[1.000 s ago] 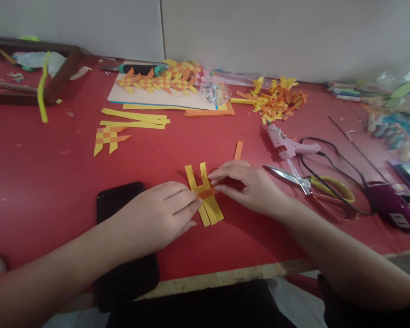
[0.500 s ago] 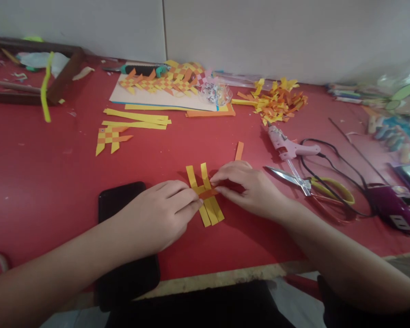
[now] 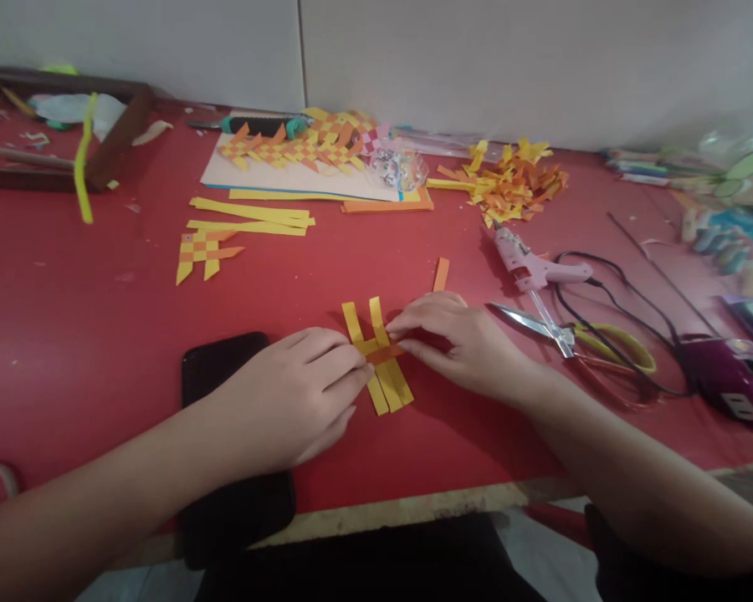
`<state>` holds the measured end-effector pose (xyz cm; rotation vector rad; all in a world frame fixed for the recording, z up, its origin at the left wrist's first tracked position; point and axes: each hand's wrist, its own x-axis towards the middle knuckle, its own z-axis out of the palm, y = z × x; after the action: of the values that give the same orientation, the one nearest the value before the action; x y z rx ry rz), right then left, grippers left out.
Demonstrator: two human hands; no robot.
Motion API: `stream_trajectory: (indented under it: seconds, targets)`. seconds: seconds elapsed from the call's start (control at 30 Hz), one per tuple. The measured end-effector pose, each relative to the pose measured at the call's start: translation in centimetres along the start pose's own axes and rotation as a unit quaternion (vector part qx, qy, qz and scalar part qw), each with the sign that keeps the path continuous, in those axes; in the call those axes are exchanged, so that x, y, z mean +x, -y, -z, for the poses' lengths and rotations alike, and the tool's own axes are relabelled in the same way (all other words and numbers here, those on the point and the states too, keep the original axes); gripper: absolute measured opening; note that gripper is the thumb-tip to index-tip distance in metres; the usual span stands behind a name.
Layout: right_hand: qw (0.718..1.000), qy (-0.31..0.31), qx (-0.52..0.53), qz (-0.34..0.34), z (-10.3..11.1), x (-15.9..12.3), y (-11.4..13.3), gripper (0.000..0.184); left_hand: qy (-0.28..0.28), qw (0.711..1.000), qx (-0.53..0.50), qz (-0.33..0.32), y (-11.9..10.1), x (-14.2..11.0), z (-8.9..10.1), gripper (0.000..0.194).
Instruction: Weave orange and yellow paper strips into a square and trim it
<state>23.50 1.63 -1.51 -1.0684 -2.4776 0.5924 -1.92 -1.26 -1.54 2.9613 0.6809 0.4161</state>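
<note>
Several yellow paper strips lie side by side on the red table, with an orange paper strip crossing them. My left hand has its fingers closed at the left end of the orange strip. At the other end, the thumb and fingers of my right hand pinch the orange strip. A short loose orange strip lies just beyond my right hand. Under my left forearm is a black phone, partly hidden.
A woven paper fish and yellow strips lie left of centre. On the right are a pink glue gun with its cable and scissors. Farther back, a heap of paper scraps and a wooden frame lie near the wall.
Almost nothing has moved. My left hand's lower fingers have shifted slightly off the strips; both hands stay at the orange strip's ends.
</note>
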Motion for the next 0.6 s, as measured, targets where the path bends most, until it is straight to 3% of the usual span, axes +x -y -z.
stream_trajectory:
  seconds: [0.2,0.6]
  targets:
    - [0.997,-0.001,-0.022,0.070,-0.12,-0.19,-0.43,0.028,-0.006,1.000,-0.014,0.001,0.04,0.05,0.30,0.029]
    - [0.995,0.002,-0.042,0.087,-0.02,-0.27,-0.47,0.027,-0.003,1.000,-0.013,0.004,-0.02,-0.05,0.17,0.031]
